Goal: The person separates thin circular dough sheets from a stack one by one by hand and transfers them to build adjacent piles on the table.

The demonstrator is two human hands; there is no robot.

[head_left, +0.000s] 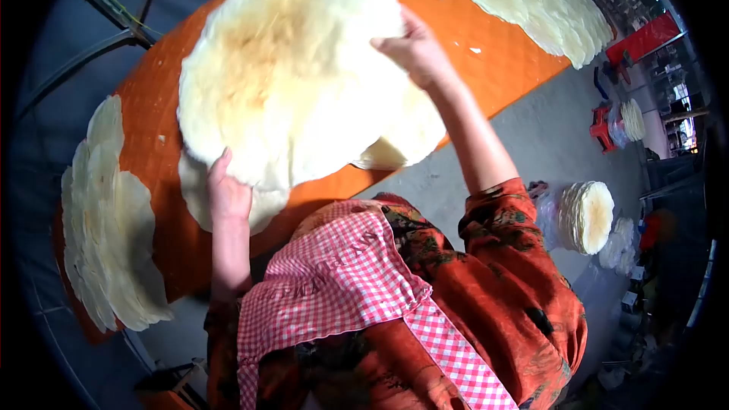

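A large, thin, pale flatbread (281,83) with browned patches spans both my hands above the orange table. My left hand (229,196) grips its near left edge, thumb on top and the other fingers hidden underneath. At the far right edge my right hand (414,49) pinches the bread between thumb and fingers. Beneath it, more pale flatbread (414,133) shows at the right, and another piece (266,211) pokes out beside my left wrist. Whether the held bread is one sheet or several overlapping ones, I cannot tell.
Overlapping flatbreads (114,220) cover the left end of the orange table (501,80), and more flatbreads (531,0) lie at its far right. On the grey floor to my right stands a round stack of flatbreads (588,216) by plastic wrap. Red stools (602,129) stand farther back.
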